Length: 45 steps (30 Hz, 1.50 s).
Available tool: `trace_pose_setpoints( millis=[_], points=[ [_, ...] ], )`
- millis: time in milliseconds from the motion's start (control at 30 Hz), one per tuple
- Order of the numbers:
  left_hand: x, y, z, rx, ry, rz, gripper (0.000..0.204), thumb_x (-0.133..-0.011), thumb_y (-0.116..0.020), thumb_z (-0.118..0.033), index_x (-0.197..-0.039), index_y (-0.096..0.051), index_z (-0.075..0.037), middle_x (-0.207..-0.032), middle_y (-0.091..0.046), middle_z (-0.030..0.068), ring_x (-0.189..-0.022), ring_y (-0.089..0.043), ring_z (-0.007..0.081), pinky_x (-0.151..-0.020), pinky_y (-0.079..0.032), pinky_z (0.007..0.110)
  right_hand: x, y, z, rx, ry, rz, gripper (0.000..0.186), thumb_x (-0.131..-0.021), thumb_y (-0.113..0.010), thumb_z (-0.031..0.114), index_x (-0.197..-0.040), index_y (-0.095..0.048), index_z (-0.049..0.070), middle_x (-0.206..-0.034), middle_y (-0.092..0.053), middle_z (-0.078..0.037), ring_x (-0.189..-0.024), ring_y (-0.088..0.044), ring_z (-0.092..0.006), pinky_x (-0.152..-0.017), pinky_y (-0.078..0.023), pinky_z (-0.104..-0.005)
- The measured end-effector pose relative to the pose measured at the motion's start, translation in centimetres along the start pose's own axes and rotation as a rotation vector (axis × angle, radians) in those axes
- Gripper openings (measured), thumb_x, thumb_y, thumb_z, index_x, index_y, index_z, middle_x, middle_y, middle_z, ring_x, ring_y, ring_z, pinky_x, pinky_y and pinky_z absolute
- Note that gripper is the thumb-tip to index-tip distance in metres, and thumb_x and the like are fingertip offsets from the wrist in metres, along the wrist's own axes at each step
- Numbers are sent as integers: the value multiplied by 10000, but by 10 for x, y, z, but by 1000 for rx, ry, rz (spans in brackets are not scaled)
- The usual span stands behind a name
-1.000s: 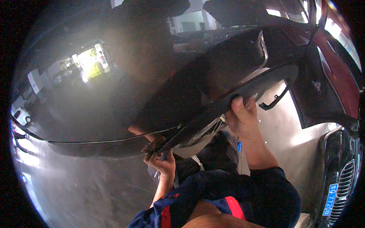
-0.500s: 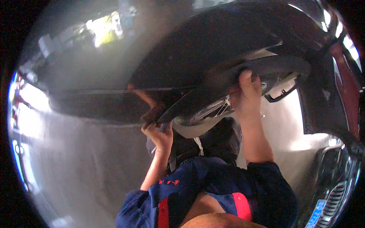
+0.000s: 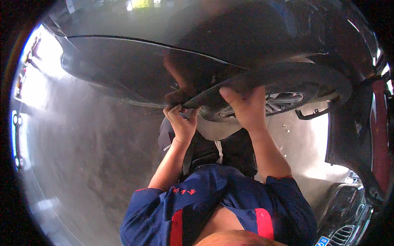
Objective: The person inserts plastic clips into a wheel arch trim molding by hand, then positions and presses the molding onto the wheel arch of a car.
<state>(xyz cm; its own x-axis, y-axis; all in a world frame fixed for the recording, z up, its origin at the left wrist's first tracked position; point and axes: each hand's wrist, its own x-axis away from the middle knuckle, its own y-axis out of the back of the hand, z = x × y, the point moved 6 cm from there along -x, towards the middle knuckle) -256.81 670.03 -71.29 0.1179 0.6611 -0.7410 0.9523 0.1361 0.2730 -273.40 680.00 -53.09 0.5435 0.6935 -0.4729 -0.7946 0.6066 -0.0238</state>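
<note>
A dark, glossy car body panel spans the upper view, with a black wheel arch edge curving along its lower side. Below that edge shows a wheel with metal spokes and a dark tyre. My left hand is closed on the lower front corner of the arch edge, fingertips and thumb pinching it. Farther right, my right hand grips the same edge, its thumb on the outer face. The other right fingers are partly hidden behind the edge and against the wheel.
A black bracket juts out right of the wheel. Beyond it stands a dark upright panel beside a maroon surface. Small pale bits lie on the grey floor. A dark car front with a grille is at lower right.
My right hand has moved left and down from over the wheel to the arch edge. My left hand stays at the corner, slightly higher and farther right in view. The view has shifted.
</note>
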Motion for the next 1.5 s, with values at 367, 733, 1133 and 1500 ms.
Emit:
trace_pose_setpoints(
  millis=[367,733,1133,1500],
  points=[
    [-12,12,-6,37,-49,-101,744,-703,-953,-137,-1242,-446,-53,-1218,-460,194,-1028,-533,318,-789,-511,362,-2,-2,-4,224,120,3,693,-842,-870,178,-1375,-458,16,-1259,-605,-115,-1137,-590,-252,-1044,-463,-404],
    [-10,7,15,172,289,-118,627,-735,-921,-193,-1163,-505,2,-1105,-524,179,-955,-598,328,-787,-547,378,-4,-9,-58,254,-4,-1,623,-930,-799,257,-1371,-409,51,-1241,-610,-95,-1094,-598,-221,-996,-484,-383],
    [11,-68,40,654,608,58,170,-900,-736,-158,-915,-670,-2,-798,-697,212,-717,-703,376,-640,-542,419,2,-21,-154,921,-121,490,378,-1009,-695,331,-1064,-707,-42,-965,-741,-133,-882,-670,-211,-850,-522,-379],
    [14,-88,46,679,600,96,205,-957,-698,-160,-848,-657,8,-779,-670,239,-730,-698,410,-614,-520,429,3,-7,-175,805,-158,446,291,-1029,-665,235,-1050,-719,-50,-1002,-756,-125,-890,-696,-188,-847,-545,-352]
  ],
)
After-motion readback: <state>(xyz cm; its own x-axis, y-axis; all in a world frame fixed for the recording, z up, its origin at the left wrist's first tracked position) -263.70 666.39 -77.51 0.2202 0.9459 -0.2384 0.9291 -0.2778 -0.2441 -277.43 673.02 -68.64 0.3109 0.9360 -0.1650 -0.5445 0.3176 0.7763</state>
